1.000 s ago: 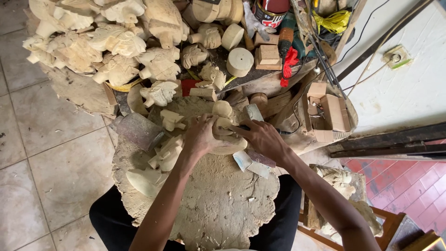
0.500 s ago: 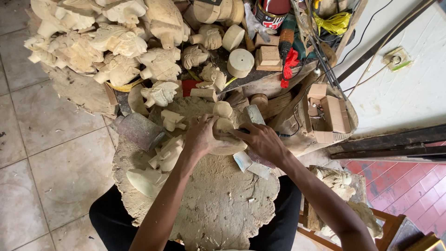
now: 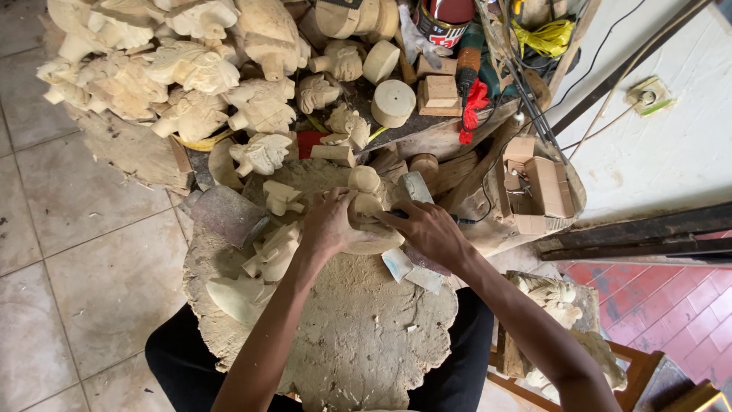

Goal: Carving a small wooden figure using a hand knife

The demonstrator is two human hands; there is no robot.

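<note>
My left hand point(image 3: 326, 221) grips a pale wooden carving point(image 3: 367, 204) and steadies it on a dusty round wooden block point(image 3: 358, 336) in front of me. My right hand point(image 3: 428, 229) is closed around a small tool with a dark handle, its fingertips against the right side of the carving. A grey flat blade or stone point(image 3: 413, 187) sticks up just behind that hand; I cannot tell whether it belongs to the tool. Sawdust covers the block.
Several unfinished pale carvings point(image 3: 191, 69) are heaped at the back left. Round wooden blanks point(image 3: 393, 102), a red can point(image 3: 444, 19) and cables lie behind. A cardboard box point(image 3: 537, 187) stands right. Scraps of sandpaper point(image 3: 408, 268) and cut pieces point(image 3: 274, 252) lie on the block.
Both hands stay on the carving; my right hand has shifted only slightly against it.
</note>
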